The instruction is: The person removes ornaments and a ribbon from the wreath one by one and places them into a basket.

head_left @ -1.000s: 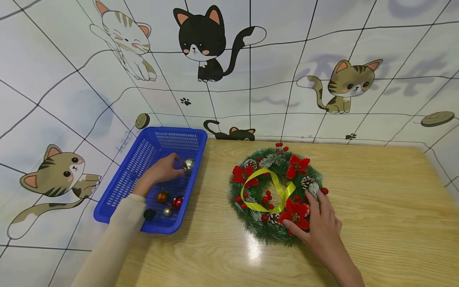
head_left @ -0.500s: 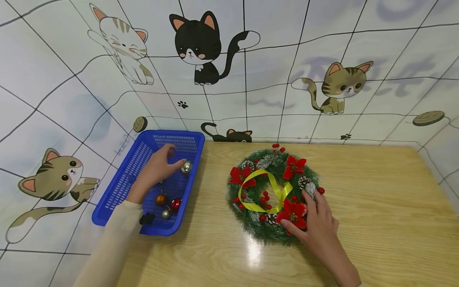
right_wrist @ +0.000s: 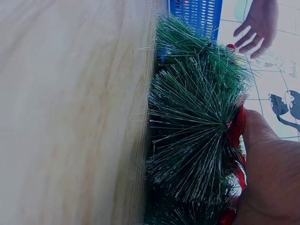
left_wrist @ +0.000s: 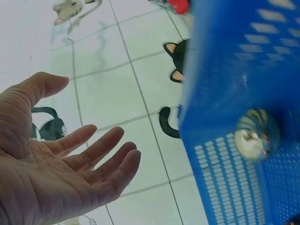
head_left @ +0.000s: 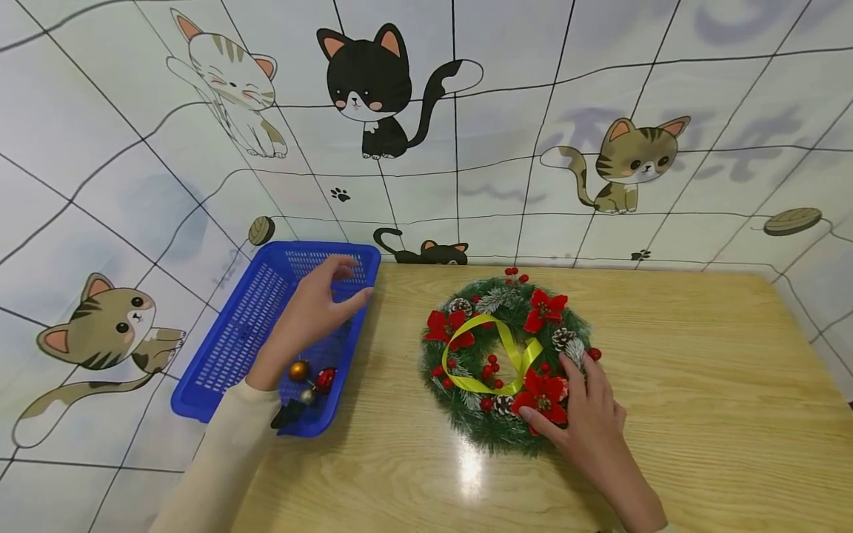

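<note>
My left hand (head_left: 312, 314) hovers over the blue plastic basket (head_left: 229, 333), fingers loosely bent and thumb apart, with nothing between them. In the left wrist view a shiny silver bauble (left_wrist: 258, 136) lies in the basket, apart from that hand; in the head view the hand hides it. To the right on the table lies a green Christmas wreath (head_left: 483, 437) with red poinsettias, berries, frosted pinecones and a yellow ribbon (head_left: 466, 385). My right hand (head_left: 593, 422) rests on its lower right side, thumb on a red poinsettia (head_left: 543, 398), fingers extended beside a pinecone.
Near the basket's front end lie an orange bauble (head_left: 299, 370), a red bauble (head_left: 325, 380), a small silver bauble (head_left: 308, 396) and a black object (head_left: 288, 414). The wooden table (head_left: 706, 385) meets a wall (head_left: 500, 185) printed with cartoon cats.
My left hand has risen away from the silver bauble and moved toward the basket's right rim, its fingers spread. The right hand stays on the wreath. The head view has shifted slightly.
</note>
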`<state>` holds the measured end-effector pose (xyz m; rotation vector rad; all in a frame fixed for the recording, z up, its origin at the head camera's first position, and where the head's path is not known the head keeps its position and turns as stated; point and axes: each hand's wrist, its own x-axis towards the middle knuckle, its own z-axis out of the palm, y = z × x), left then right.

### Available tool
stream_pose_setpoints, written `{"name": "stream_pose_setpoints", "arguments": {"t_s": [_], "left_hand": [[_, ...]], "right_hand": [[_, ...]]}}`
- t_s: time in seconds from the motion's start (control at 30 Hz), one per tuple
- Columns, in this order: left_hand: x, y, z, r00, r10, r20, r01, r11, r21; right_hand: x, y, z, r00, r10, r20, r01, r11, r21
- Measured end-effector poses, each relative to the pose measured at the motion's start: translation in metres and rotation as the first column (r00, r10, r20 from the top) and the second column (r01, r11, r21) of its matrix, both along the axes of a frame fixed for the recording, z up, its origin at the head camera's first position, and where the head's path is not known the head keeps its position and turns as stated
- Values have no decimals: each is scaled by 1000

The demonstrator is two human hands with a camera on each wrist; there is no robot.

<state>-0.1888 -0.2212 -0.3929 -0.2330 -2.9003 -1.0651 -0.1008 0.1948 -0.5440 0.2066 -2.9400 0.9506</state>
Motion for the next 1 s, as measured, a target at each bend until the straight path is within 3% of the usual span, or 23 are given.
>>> {"name": "stream_pose_setpoints", "arguments": {"t_s": [0.5, 0.73, 1.0], "left_hand": [[9, 36, -3, 997, -67, -34, 69, 996, 63], [20, 57, -12, 991, -106, -82, 112, 992, 64], [22, 74, -22, 986, -156, -63, 160, 985, 62]], "right_hand": [[1, 2, 1, 1000, 1, 6, -1, 1000, -3], [1, 2, 1, 999, 4, 37, -4, 1000, -8], [3, 2, 1, 1000, -2, 27, 2, 1000, -9]]}}
